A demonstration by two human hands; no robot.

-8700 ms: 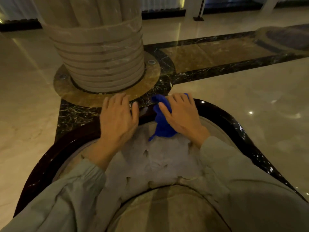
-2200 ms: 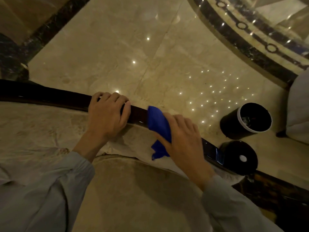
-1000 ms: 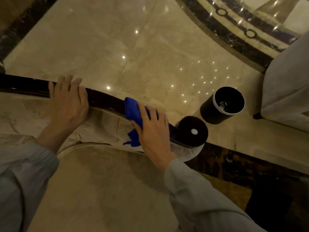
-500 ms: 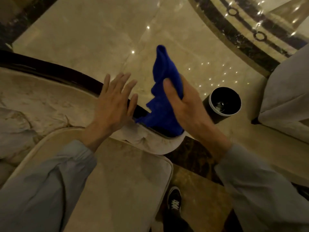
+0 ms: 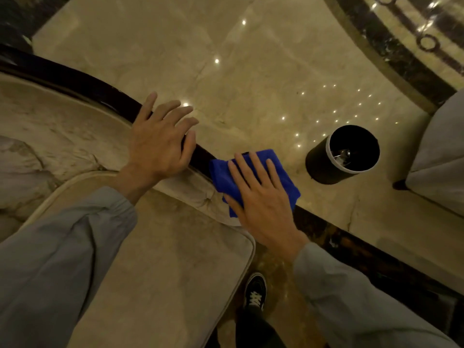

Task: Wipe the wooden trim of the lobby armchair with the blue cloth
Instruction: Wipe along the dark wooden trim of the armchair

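Closest in, two pale grey sleeves point(image 5: 62, 259) reach forward over the beige seat cushion point(image 5: 163, 259) of the armchair, and a black lace-up shoe point(image 5: 255, 291) stands on the dark marble floor strip point(image 5: 351, 249) beside the cushion's corner.

Past the cushion, the right hand point(image 5: 261, 194) lies flat, palm down, fingers point(image 5: 251, 169) spread and straight, pressing the bright blue folded cloth point(image 5: 281, 177) onto the end of the armrest. The cloth sits directly under the palm and fingers; its edges show out to the left, ahead of the fingertips and to the right of the hand, with a small corner hanging on the near side over the pale tufted upholstery point(image 5: 195, 194). The hand is open on top of the cloth, not closed round it.

Just to the left, the left hand point(image 5: 160, 144) rests open on the glossy dark wooden trim point(image 5: 82, 84), heel on the upholstery, fingers splayed over the rail's outer edge and holding nothing. A short bare piece of trim shows between the two hands.

Beyond the armrest, a black cylindrical bin with a white rim point(image 5: 342, 154) stands on the polished beige marble floor point(image 5: 251, 71), well apart from the cloth. At the right edge is a corner of another pale upholstered seat point(image 5: 439, 156).
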